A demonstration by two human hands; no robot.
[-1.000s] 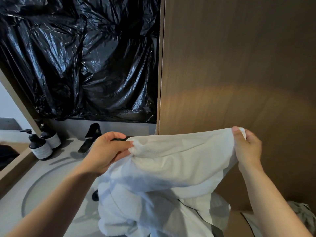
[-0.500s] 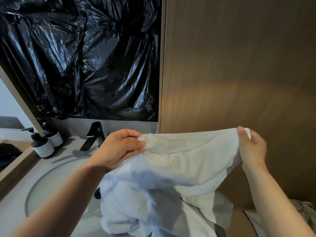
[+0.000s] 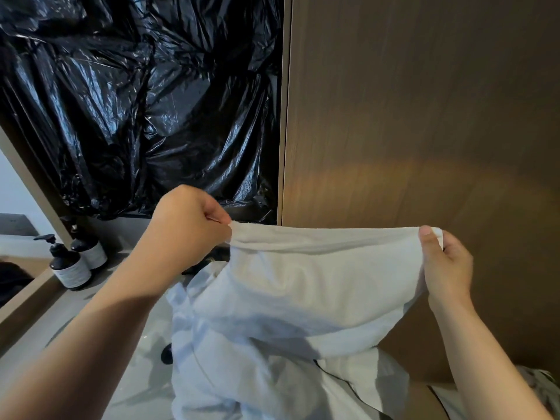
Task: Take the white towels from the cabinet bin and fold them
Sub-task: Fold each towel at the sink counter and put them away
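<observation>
The left hand (image 3: 188, 225) and right hand (image 3: 445, 262) each pinch a top corner of the white towel (image 3: 318, 283) shut between thumb and fingers, holding its edge stretched between them, probably to square it for folding.

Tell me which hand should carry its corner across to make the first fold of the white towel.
Probably the left hand. It pinches its corner of the white terry towel over the open grey sink counter, while the right hand sits close to the brown wooden cabinet panel.
</observation>
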